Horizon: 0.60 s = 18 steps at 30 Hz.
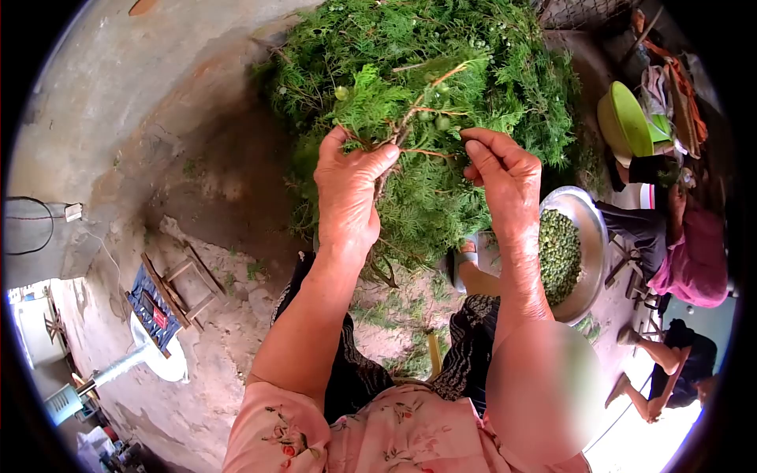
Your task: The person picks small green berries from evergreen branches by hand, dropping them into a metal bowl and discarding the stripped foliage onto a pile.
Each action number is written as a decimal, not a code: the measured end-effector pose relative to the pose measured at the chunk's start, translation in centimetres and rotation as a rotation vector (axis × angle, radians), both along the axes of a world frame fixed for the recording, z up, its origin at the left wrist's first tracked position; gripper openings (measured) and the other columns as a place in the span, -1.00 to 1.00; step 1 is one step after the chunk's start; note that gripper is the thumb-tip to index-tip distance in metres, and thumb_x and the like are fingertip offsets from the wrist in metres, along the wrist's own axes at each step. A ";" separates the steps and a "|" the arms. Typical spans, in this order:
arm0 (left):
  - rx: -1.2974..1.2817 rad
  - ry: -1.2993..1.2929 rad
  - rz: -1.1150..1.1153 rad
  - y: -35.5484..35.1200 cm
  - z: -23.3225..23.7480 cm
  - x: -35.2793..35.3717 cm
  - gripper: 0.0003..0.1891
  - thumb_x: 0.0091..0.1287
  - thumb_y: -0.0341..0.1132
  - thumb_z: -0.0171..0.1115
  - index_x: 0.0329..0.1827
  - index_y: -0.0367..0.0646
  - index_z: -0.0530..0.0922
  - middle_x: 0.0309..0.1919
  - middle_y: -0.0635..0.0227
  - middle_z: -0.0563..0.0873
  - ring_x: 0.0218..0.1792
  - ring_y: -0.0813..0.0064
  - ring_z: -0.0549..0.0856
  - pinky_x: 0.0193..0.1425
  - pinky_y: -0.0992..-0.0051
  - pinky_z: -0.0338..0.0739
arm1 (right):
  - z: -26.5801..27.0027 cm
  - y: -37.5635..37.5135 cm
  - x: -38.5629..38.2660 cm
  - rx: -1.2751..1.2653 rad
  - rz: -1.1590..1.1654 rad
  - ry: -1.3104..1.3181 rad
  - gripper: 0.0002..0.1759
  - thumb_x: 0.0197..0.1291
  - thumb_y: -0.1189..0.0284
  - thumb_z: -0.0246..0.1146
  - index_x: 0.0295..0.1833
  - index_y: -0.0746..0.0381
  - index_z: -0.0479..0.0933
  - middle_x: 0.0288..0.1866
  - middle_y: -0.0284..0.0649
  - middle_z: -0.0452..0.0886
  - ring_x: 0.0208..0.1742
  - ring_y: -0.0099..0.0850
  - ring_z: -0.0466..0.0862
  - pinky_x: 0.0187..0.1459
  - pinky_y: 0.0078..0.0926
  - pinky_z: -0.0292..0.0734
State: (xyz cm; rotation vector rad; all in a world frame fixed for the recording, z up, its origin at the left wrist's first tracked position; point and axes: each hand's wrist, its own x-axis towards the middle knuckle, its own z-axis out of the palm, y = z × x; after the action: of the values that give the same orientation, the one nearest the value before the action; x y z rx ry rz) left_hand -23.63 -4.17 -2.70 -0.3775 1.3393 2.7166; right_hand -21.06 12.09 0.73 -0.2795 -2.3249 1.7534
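My left hand (pixel 348 177) is closed round the brown stem of a leafy green branch (pixel 406 122), its thumb pressed on the stem. Small round green fruits (pixel 441 122) sit on this branch. To the right of it, my right hand (pixel 505 169) has thumb and forefinger pinched at the branch's right side, close to a twig tip; whatever lies between these fingers is too small to make out. Behind both hands rises a large heap of green branches (pixel 505 47).
A metal basin (pixel 591 236) of small green fruits stands right of my right forearm. Farther right are a green basin (pixel 623 118), a seated person in a pink top (pixel 698 260) and another person in dark clothes (pixel 690 355). A small wooden stool (pixel 189 292) lies at left.
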 end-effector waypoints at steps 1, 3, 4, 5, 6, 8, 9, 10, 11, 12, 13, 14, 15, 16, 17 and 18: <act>-0.017 0.020 0.021 0.0 0.2 0.0 -0.46 0.04 -0.66 0.29 0.12 -0.30 0.33 -0.26 0.25 0.65 -0.27 0.51 0.63 -0.16 0.53 0.52 | -0.3 0.3 0.0 -0.023 -0.009 -0.007 -0.82 0.21 0.51 0.16 -0.10 0.26 0.61 -0.28 -0.38 0.61 -0.42 -0.66 0.54 -0.39 -0.71 0.40; -0.037 0.021 0.043 0.2 0.5 0.1 -0.46 0.06 -0.67 0.27 0.14 -0.28 0.33 -0.26 0.25 0.65 -0.27 0.52 0.63 -0.17 0.54 0.52 | -0.7 0.5 0.0 -0.074 -0.046 0.018 -0.81 0.21 0.49 0.16 -0.09 0.26 0.60 -0.30 -0.37 0.62 -0.37 -0.64 0.56 -0.35 -0.70 0.41; -0.028 0.021 0.043 0.2 0.6 0.0 -0.46 0.06 -0.67 0.27 0.14 -0.28 0.33 -0.26 0.25 0.65 -0.28 0.52 0.63 -0.17 0.54 0.52 | -1.0 0.8 0.0 -0.136 -0.100 0.048 -0.81 0.21 0.49 0.16 -0.09 0.28 0.60 -0.31 -0.36 0.63 -0.35 -0.62 0.57 -0.32 -0.69 0.41; -0.018 0.022 0.045 0.1 0.6 -0.1 -0.46 0.06 -0.67 0.28 0.14 -0.28 0.34 -0.26 0.26 0.65 -0.28 0.52 0.62 -0.17 0.54 0.52 | -1.1 1.0 0.0 -0.199 -0.152 0.079 -0.80 0.21 0.49 0.17 -0.08 0.29 0.59 -0.32 -0.35 0.63 -0.32 -0.60 0.58 -0.30 -0.68 0.42; -0.035 0.016 0.028 0.0 0.4 -0.2 -0.46 0.07 -0.65 0.28 0.15 -0.26 0.34 -0.26 0.27 0.66 -0.29 0.53 0.62 -0.18 0.54 0.52 | -1.0 1.3 -0.1 -0.224 -0.188 0.070 -0.81 0.22 0.48 0.18 -0.09 0.30 0.59 -0.33 -0.35 0.63 -0.31 -0.61 0.56 -0.25 -0.67 0.43; -0.044 0.032 0.005 0.1 0.4 0.0 -0.47 0.08 -0.64 0.27 0.15 -0.25 0.35 -0.26 0.28 0.66 -0.29 0.54 0.62 -0.18 0.55 0.51 | -0.9 1.4 0.2 -0.153 -0.197 0.132 -0.82 0.21 0.48 0.19 -0.11 0.30 0.59 -0.33 -0.35 0.62 -0.31 -0.62 0.54 -0.23 -0.67 0.43; -0.052 0.044 -0.018 0.1 0.5 0.0 -0.48 0.08 -0.63 0.27 0.15 -0.24 0.35 -0.27 0.29 0.66 -0.29 0.55 0.62 -0.18 0.56 0.51 | -0.9 1.4 0.2 -0.080 -0.206 0.189 -0.83 0.21 0.47 0.21 -0.12 0.29 0.60 -0.33 -0.36 0.62 -0.31 -0.64 0.52 -0.22 -0.66 0.43; -0.051 0.049 -0.022 0.2 0.6 0.1 -0.48 0.08 -0.63 0.27 0.15 -0.24 0.35 -0.27 0.29 0.66 -0.29 0.55 0.62 -0.18 0.56 0.51 | -0.8 1.0 0.1 -0.051 -0.189 0.279 -0.91 0.14 0.51 0.26 -0.23 0.26 0.61 -0.40 -0.37 0.59 -0.39 -0.64 0.46 -0.30 -0.68 0.37; -0.076 0.043 -0.044 0.3 0.6 0.2 -0.48 0.09 -0.63 0.27 0.15 -0.24 0.35 -0.27 0.30 0.66 -0.30 0.55 0.62 -0.18 0.56 0.51 | -0.7 0.8 0.2 0.024 -0.179 0.327 -0.93 0.14 0.52 0.26 -0.26 0.28 0.61 -0.40 -0.38 0.57 -0.38 -0.62 0.45 -0.29 -0.65 0.37; -0.102 0.036 -0.066 0.4 0.7 0.3 -0.48 0.10 -0.63 0.26 0.16 -0.24 0.35 -0.28 0.31 0.66 -0.31 0.55 0.62 -0.19 0.55 0.51 | -0.9 0.8 0.1 0.039 -0.198 0.315 -0.94 0.14 0.53 0.26 -0.27 0.28 0.60 -0.40 -0.38 0.57 -0.37 -0.62 0.45 -0.29 -0.65 0.37; -0.098 0.039 -0.073 0.6 0.6 0.3 -0.48 0.10 -0.63 0.26 0.16 -0.24 0.35 -0.28 0.31 0.66 -0.31 0.55 0.62 -0.19 0.55 0.51 | -1.2 1.0 0.0 0.053 -0.216 0.303 -0.94 0.14 0.53 0.26 -0.28 0.29 0.60 -0.39 -0.38 0.57 -0.37 -0.63 0.45 -0.30 -0.64 0.37; -0.109 0.065 -0.072 0.7 0.3 0.4 -0.47 0.10 -0.63 0.25 0.18 -0.24 0.34 -0.29 0.31 0.65 -0.31 0.54 0.62 -0.19 0.54 0.52 | -1.3 1.2 0.1 -0.043 -0.217 0.223 -0.93 0.15 0.56 0.24 -0.23 0.29 0.59 -0.37 -0.38 0.57 -0.35 -0.63 0.46 -0.26 -0.65 0.39; -0.120 0.091 -0.069 0.8 0.2 0.5 -0.45 0.10 -0.64 0.25 0.19 -0.25 0.33 -0.30 0.32 0.65 -0.32 0.54 0.63 -0.20 0.54 0.52 | -1.3 1.3 0.1 -0.041 -0.222 0.226 -0.93 0.15 0.56 0.24 -0.23 0.29 0.59 -0.37 -0.38 0.57 -0.35 -0.63 0.46 -0.26 -0.65 0.39; -0.143 0.120 -0.113 0.7 0.7 0.5 -0.37 0.10 -0.65 0.23 0.27 -0.23 0.26 -0.27 0.30 0.66 -0.30 0.53 0.63 -0.20 0.53 0.52 | -1.4 1.3 0.0 -0.049 -0.279 0.293 -0.91 0.16 0.57 0.23 -0.20 0.29 0.58 -0.36 -0.38 0.58 -0.34 -0.64 0.47 -0.23 -0.65 0.41; -0.142 0.123 -0.116 0.6 0.7 0.5 -0.37 0.10 -0.65 0.23 0.27 -0.23 0.26 -0.27 0.30 0.66 -0.30 0.53 0.63 -0.20 0.53 0.52 | -1.4 1.4 0.0 -0.058 -0.336 0.360 -0.88 0.17 0.58 0.21 -0.16 0.29 0.57 -0.34 -0.38 0.58 -0.32 -0.64 0.48 -0.20 -0.66 0.42; -0.155 0.135 -0.116 0.4 0.7 0.4 -0.34 0.10 -0.65 0.23 0.30 -0.21 0.23 -0.25 0.29 0.66 -0.29 0.53 0.63 -0.18 0.53 0.52 | -0.8 1.4 0.1 -0.110 -0.311 0.379 -0.86 0.19 0.59 0.18 -0.13 0.31 0.55 -0.31 -0.35 0.60 -0.29 -0.62 0.53 -0.13 -0.65 0.44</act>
State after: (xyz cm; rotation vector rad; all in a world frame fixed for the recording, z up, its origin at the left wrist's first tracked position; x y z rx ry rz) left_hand -23.21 -3.73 -2.02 -0.1237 1.5597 2.5928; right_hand -20.95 13.50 -0.08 -0.2800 -1.8174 1.6184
